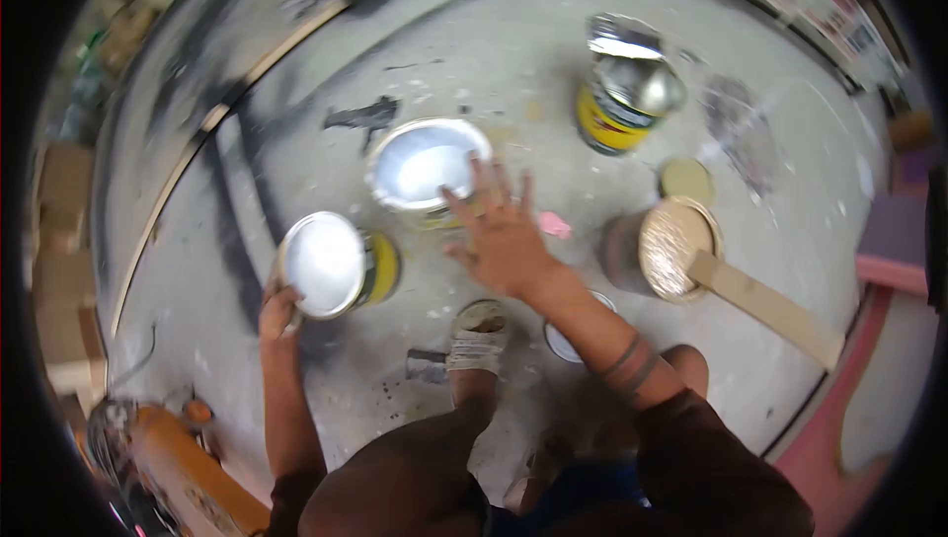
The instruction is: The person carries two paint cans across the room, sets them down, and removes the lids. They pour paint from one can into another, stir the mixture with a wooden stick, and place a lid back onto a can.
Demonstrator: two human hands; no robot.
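Note:
My left hand has its fingers curled on the near left rim of a yellow-and-dark paint can. That can shows a pale, shiny round top facing up. In front of me my right hand reaches out with fingers spread, holding nothing. Its fingertips overlap the right rim of a second can, whose top is pale and glossy inside a light rim. A small pink blob lies on the floor just right of that hand.
An open yellow can with its foil-like lid raised stands at the back right. A tan-filled can has a flat wooden stick across its rim. A round lid lies by my right forearm. An orange cylinder is at lower left.

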